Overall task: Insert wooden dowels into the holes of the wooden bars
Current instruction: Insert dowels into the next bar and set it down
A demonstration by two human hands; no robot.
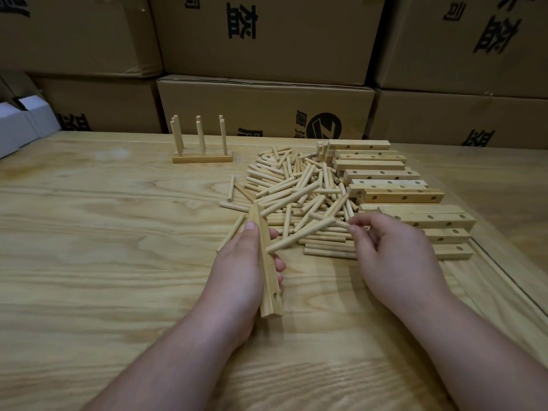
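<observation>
My left hand (240, 262) grips a wooden bar (268, 274) that runs away from me, with a hole visible near its near end. One dowel (299, 235) sticks out sideways from the bar toward the right. My right hand (394, 256) pinches a small dowel end (344, 224) at the edge of the loose dowel pile (296, 191). Several drilled bars (394, 188) are stacked to the right of the pile. Further back, a finished bar with upright dowels (201, 143) stands on the table.
The wooden table (103, 232) stretches out to the left and toward me. Stacked cardboard boxes (267, 108) wall off the back edge. A white box (23, 123) sits at the far left corner. A groove runs along the table's right side (510, 280).
</observation>
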